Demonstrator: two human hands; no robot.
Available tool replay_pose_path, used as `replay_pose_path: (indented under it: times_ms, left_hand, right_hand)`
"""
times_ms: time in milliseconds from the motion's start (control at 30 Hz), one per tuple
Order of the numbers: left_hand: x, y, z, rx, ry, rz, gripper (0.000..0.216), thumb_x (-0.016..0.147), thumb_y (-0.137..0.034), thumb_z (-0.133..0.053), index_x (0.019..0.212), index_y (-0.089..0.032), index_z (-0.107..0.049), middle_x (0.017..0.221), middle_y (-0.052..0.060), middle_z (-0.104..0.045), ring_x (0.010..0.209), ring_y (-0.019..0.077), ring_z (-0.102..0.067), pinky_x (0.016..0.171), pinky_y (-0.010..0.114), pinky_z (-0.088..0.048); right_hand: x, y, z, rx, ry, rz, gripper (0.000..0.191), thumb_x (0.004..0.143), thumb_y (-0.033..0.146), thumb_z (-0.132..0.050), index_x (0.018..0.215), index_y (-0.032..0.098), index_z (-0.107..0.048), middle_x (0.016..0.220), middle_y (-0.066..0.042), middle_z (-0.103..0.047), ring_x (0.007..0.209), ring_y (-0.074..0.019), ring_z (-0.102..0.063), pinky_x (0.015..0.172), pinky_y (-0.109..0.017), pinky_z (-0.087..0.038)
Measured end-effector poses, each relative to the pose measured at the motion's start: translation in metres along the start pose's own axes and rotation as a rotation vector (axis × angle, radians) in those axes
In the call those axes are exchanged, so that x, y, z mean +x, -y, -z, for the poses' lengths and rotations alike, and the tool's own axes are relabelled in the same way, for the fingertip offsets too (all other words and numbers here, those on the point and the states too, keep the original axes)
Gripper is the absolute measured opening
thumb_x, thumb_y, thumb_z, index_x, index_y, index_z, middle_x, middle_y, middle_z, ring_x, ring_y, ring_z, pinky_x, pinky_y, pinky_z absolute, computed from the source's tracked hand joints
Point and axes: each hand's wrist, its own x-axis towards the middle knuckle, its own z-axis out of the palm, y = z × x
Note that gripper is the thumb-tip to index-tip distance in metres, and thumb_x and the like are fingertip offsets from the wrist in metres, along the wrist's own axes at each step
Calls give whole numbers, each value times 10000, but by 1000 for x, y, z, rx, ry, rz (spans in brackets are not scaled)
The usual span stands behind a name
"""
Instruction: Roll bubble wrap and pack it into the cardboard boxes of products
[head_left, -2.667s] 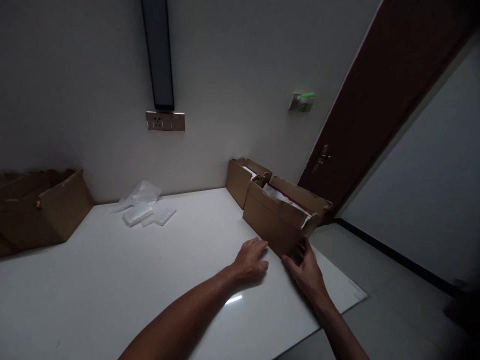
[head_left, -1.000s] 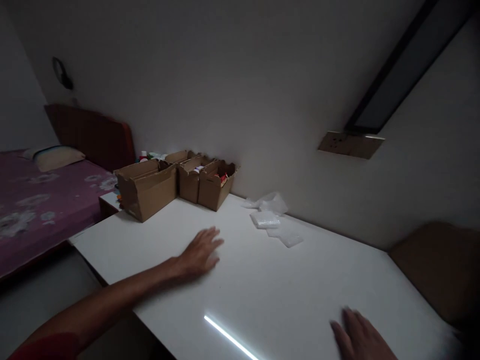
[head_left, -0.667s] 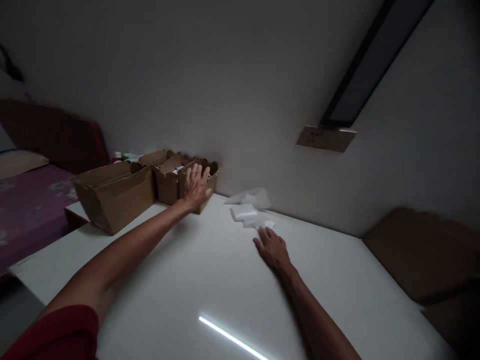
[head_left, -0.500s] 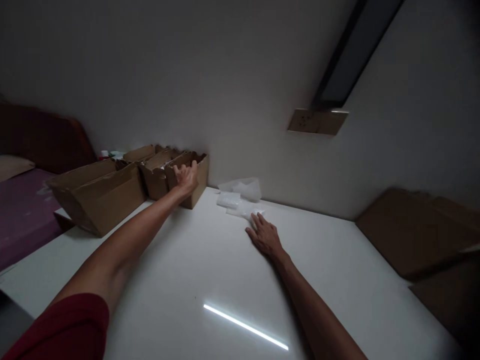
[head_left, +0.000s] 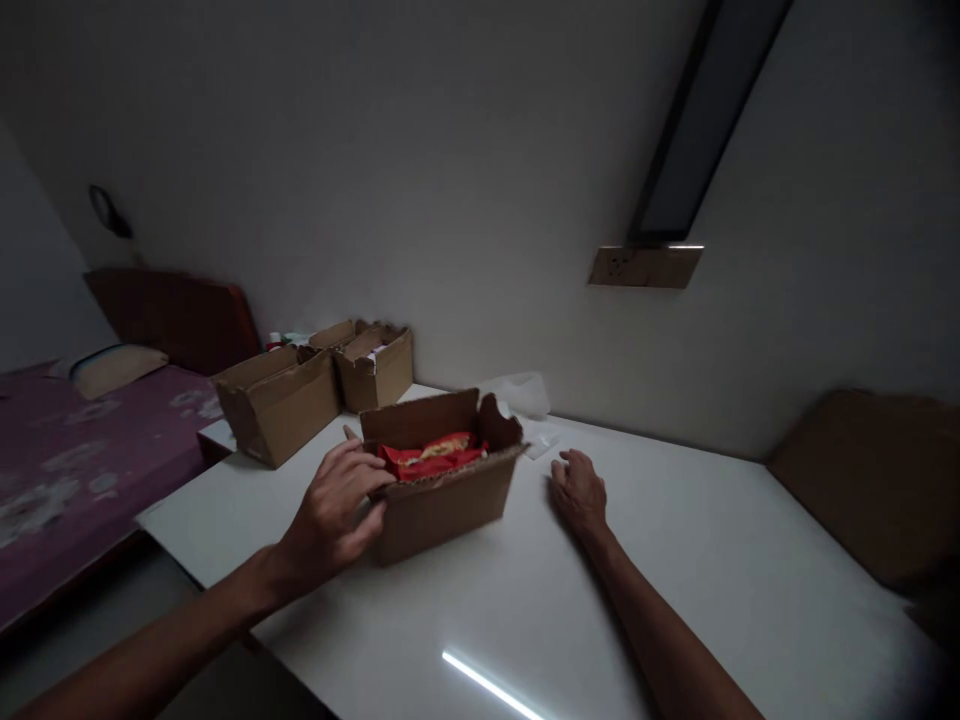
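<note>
A small open cardboard box (head_left: pixel 450 505) sits on the white table (head_left: pixel 675 590) in front of me, with red packets (head_left: pixel 431 457) inside. My left hand (head_left: pixel 337 510) grips the box's left end, fingers over its rim. Just right of the box, my right hand (head_left: pixel 579 493) rests on the table with its fingers loosely curled and nothing in it. Clear plastic bags (head_left: pixel 525 395) lie behind the box, near the wall.
Two more cardboard boxes (head_left: pixel 281 405) (head_left: pixel 375 365) stand at the table's far left corner. Another brown box (head_left: pixel 870 480) is at the right edge. A bed with a purple cover (head_left: pixel 67 450) lies to the left. A wall socket (head_left: pixel 645 266) is above the table.
My left hand took one box from the row at the wall and drew it toward me to the table's middle. My right hand slid back from the plastic bags.
</note>
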Motion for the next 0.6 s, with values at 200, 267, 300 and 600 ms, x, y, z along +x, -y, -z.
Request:
replay_pose_path:
  times_ms: [200, 267, 300, 600]
  left_hand:
    - [-84, 10, -2, -241, -213, 452, 709, 763, -311, -724, 1399, -260, -415, 1404, 118, -549, 1308, 303, -540, 1120, 483, -443]
    - [-96, 13, -20, -398, -40, 623, 752, 734, -344, -738, 1404, -227, -416, 1416, 133, -553, 1295, 313, -559, 1107, 464, -462]
    - [-99, 13, -30, -473, 44, 689, 743, 709, -346, -750, 1374, -212, -447, 1389, 137, -581, 1266, 320, -584, 1082, 458, -487]
    - [-68, 28, -92, -546, 164, 990, 749, 587, -436, -784, 1218, -142, -507, 1190, 150, -701, 1113, 353, -669, 943, 466, -571]
  right_hand:
    - [-65, 17, 33, 175, 115, 54, 495, 919, 521, -356, 1142, 193, -653, 1104, -122, -701, 961, -260, -660, 838, -387, -539]
    - [-97, 29, 52, 274, 197, 50, 507, 940, 558, -367, 1149, 203, -663, 1078, -109, -716, 994, -264, -660, 848, -372, -543]
    - [-113, 38, 61, 350, 251, 28, 504, 948, 565, -380, 1149, 203, -668, 1074, -105, -719, 1008, -265, -657, 855, -368, -541]
    - [-129, 85, 43, 336, 375, 62, 402, 990, 362, -335, 1063, 197, -693, 988, -63, -737, 889, -202, -676, 779, -311, -542]
